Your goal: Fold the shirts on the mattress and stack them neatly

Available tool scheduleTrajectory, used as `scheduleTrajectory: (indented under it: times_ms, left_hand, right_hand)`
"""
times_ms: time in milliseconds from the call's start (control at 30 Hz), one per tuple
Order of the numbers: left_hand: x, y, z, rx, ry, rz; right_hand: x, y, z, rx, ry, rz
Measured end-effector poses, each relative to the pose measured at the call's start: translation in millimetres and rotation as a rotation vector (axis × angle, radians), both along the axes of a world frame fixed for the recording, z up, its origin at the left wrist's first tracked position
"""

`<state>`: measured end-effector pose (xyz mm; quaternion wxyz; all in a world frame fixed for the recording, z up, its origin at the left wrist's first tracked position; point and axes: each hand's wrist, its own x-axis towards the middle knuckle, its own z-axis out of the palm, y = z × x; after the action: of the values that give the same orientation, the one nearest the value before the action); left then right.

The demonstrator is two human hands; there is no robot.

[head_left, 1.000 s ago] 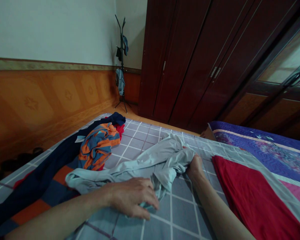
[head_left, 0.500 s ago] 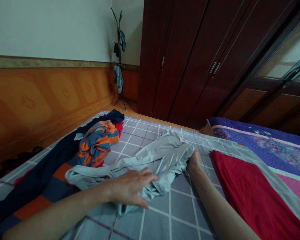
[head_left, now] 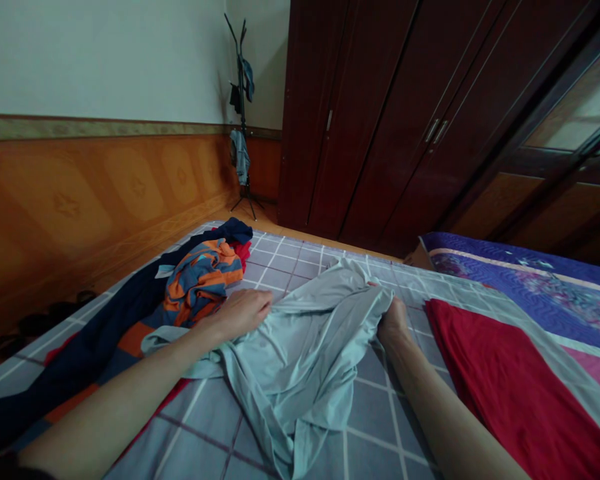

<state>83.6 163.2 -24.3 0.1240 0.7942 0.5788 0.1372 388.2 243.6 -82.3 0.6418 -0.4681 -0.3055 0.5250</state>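
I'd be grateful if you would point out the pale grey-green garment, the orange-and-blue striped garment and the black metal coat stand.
pale grey-green garment (head_left: 300,353), head view, on its smooth middle.
orange-and-blue striped garment (head_left: 197,283), head view, on its crumpled centre.
black metal coat stand (head_left: 242,113), head view, on its upright pole.

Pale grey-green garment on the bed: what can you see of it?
The pale grey-green cloth garment looks thin, smooth and slightly sheeny, and lies wrinkled and unfolded on the grey checked bedsheet. No clear collar or sleeves can be made out. The right hand pinches its upper right edge, the left hand rests near its upper edge, and a narrow strip of it runs left beneath the left forearm.
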Motion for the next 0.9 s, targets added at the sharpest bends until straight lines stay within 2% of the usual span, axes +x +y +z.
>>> scheduleTrajectory:
  times_ms: [200,333,400,467,567,633,733,800,900]
  left_hand:
    - [-21.6,18.0,12.6,0.125,-0.275,0.141]
    - [-27.0,21.3,9.2,0.213,-0.334,0.242]
    - [-27.7,22.9,5.3,0.318,-0.375,0.314]
    - [-27.4,24.9,1.8,0.454,-0.474,0.36]
    - [-22.1,25.3,-1.8,0.535,-0.622,0.353]
    - [-14.3,21.3,-2.1,0.494,-0.622,0.308]
    - [0.2,7.7,2.1,0.286,-0.58,0.153]
    - [8.6,-3.5,6.6,0.038,-0.625,-0.029]
    - [18.2,-17.2,10.5,-0.287,-0.735,-0.254]
  right_hand:
    - [-0.7,-2.2,4.9,-0.101,-0.025,-0.047]
    - [-5.8,-6.1,14.5,-0.085,-0.085,-0.057]
    - [-12.0,-14.9,23.0,-0.045,-0.125,-0.055]
    - [-22.0,-30.6,33.5,0.12,-0.301,0.015]
    - [-43.3,-63.3,47.2,0.603,-0.817,0.289]
    - [-58.2,-84.3,51.2,0.85,-1.144,0.485]
    - [-73.7,-103.8,49.9,1.011,-1.47,0.737]
    - [-77.1,-108.0,48.8,1.051,-1.513,0.817]
    - [-74.8,-108.7,54.6,1.045,-1.351,0.745]
